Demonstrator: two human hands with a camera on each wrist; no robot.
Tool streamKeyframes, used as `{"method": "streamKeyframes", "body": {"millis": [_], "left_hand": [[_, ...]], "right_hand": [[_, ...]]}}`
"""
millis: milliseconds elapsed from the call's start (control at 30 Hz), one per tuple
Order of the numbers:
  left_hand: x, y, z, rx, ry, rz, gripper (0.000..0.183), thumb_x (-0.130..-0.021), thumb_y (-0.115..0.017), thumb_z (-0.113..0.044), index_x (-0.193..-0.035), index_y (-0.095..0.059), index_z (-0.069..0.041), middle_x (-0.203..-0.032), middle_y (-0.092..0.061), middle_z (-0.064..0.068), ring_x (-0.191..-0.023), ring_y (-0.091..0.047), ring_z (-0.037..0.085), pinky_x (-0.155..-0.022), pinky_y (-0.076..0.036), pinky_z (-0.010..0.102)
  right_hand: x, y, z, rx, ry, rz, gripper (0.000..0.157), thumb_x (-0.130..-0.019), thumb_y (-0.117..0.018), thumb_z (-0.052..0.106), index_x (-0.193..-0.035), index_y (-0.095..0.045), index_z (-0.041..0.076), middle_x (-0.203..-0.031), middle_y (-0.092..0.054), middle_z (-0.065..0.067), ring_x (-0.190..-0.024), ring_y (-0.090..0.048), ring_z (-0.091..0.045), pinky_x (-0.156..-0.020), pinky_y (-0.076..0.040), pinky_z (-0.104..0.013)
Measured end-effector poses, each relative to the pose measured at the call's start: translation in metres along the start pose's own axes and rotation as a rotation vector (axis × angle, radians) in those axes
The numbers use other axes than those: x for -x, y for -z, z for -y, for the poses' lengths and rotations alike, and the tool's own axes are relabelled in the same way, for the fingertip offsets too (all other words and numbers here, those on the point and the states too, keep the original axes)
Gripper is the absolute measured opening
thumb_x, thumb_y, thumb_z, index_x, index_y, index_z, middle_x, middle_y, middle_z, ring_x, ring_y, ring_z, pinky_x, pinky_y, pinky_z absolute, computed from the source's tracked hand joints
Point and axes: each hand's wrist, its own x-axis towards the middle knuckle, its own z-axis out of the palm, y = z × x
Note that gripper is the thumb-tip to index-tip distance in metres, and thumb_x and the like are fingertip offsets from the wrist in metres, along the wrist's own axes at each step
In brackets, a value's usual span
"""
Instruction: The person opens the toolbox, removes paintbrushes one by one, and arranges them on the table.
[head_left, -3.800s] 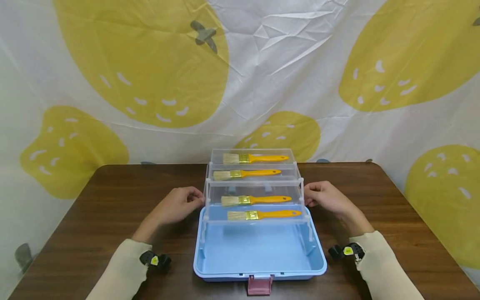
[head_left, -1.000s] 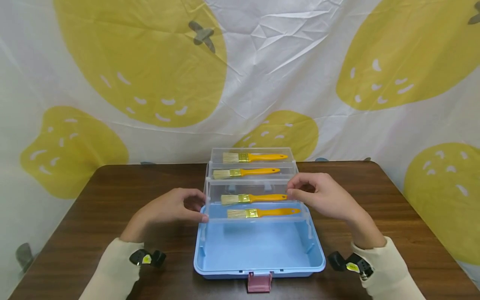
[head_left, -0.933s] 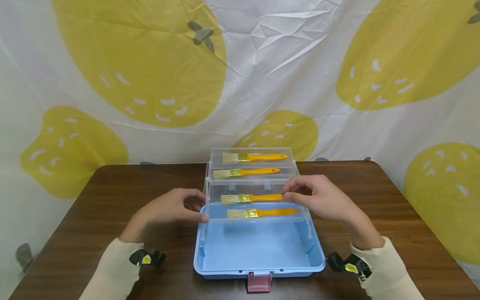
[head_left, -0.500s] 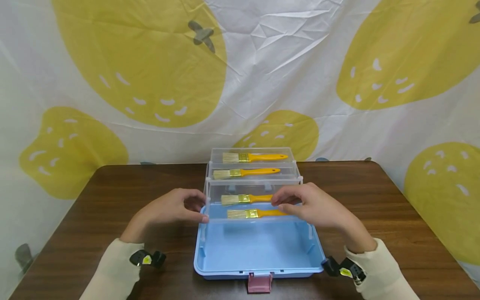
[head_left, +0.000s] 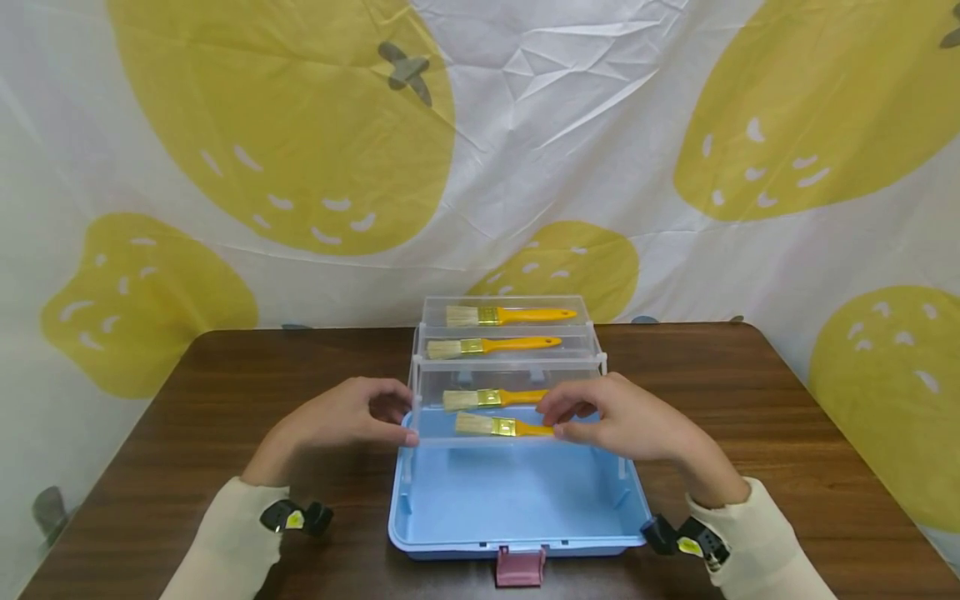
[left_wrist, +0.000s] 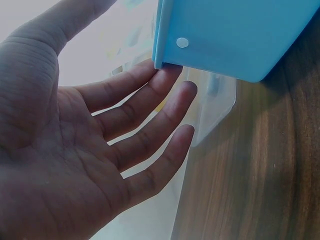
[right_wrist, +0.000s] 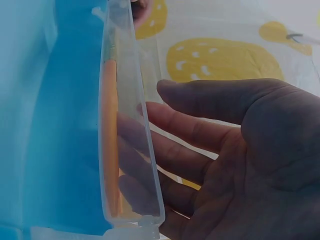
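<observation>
In the head view a blue tool box (head_left: 517, 500) stands lidded back, with clear stepped trays (head_left: 442, 439) fanned out. Several paintbrushes with yellow handles lie in them. My right hand (head_left: 626, 417) is over the handle of the front paintbrush (head_left: 491, 425), its fingertips right at the handle and covering its end. In the right wrist view thumb and fingers stand apart, the fingers loosely bent beside the orange-looking handle (right_wrist: 111, 140) seen through clear plastic. My left hand (left_wrist: 75, 150) has relaxed fingers, tips at the blue box edge; in the head view its thumb meets the tray's left corner.
A pink latch (head_left: 519, 568) hangs at the box's front edge. The dark wooden table (head_left: 300, 517) extends to both sides. Behind it hangs a white cloth (head_left: 555, 150) with large yellow fruit shapes.
My right hand has moved from the box's right side, past the second brush's handle end, forward and left over the front brush. That brush has tilted slightly, bristles shifting back. The left thumb came onto the tray corner.
</observation>
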Motion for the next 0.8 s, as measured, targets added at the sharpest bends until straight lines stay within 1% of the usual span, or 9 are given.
{"method": "streamKeyframes", "body": {"millis": [100,200,400,667,800], "left_hand": [[-0.0002,0.0001,0.0008,0.0,0.003,-0.001,0.055,-0.092,-0.091,-0.041,-0.132,-0.072,-0.008,-0.118,-0.076,0.003,-0.11,-0.07,0.022,-0.101,-0.059,0.049],[-0.0001,0.0001,0.0007,-0.001,0.004,-0.001,0.055,-0.092,-0.09,-0.041,-0.131,-0.072,-0.008,-0.118,-0.076,0.002,-0.11,-0.07,0.021,-0.101,-0.059,0.049],[0.0001,-0.0003,-0.0008,-0.009,0.002,-0.002,0.055,-0.092,-0.09,-0.041,-0.132,-0.072,-0.008,-0.119,-0.075,0.003,-0.11,-0.069,0.022,-0.101,-0.058,0.05],[0.0001,-0.0001,-0.0012,-0.023,0.01,-0.004,0.056,-0.092,-0.09,-0.041,-0.133,-0.072,-0.007,-0.12,-0.075,0.004,-0.111,-0.069,0.023,-0.102,-0.058,0.051],[-0.0002,0.0,-0.0004,-0.026,0.006,-0.004,0.056,-0.092,-0.09,-0.041,-0.133,-0.072,-0.007,-0.121,-0.074,0.004,-0.112,-0.069,0.023,-0.103,-0.058,0.051]], "right_hand": [[-0.0002,-0.0002,-0.0013,-0.013,0.0,0.008,0.026,-0.104,-0.078,0.014,-0.127,-0.075,0.004,-0.113,-0.078,0.002,-0.104,-0.074,-0.015,-0.096,-0.062,-0.05],[-0.0002,-0.0007,-0.0023,-0.016,-0.005,0.012,0.027,-0.102,-0.081,0.014,-0.126,-0.075,0.003,-0.111,-0.077,0.002,-0.102,-0.074,-0.014,-0.094,-0.063,-0.048],[-0.0005,-0.0021,-0.0024,0.003,-0.01,0.005,0.024,-0.099,-0.083,0.012,-0.122,-0.077,0.004,-0.11,-0.076,0.004,-0.1,-0.072,-0.013,-0.093,-0.063,-0.049],[-0.0007,-0.0027,-0.0024,0.04,0.005,0.005,0.022,-0.099,-0.082,0.009,-0.121,-0.078,0.006,-0.112,-0.076,0.004,-0.099,-0.071,-0.012,-0.091,-0.063,-0.041],[-0.0008,-0.0025,-0.0021,0.048,0.006,0.01,0.022,-0.1,-0.081,0.008,-0.122,-0.078,0.006,-0.11,-0.076,0.004,-0.096,-0.07,-0.011,-0.089,-0.063,-0.04]]}}
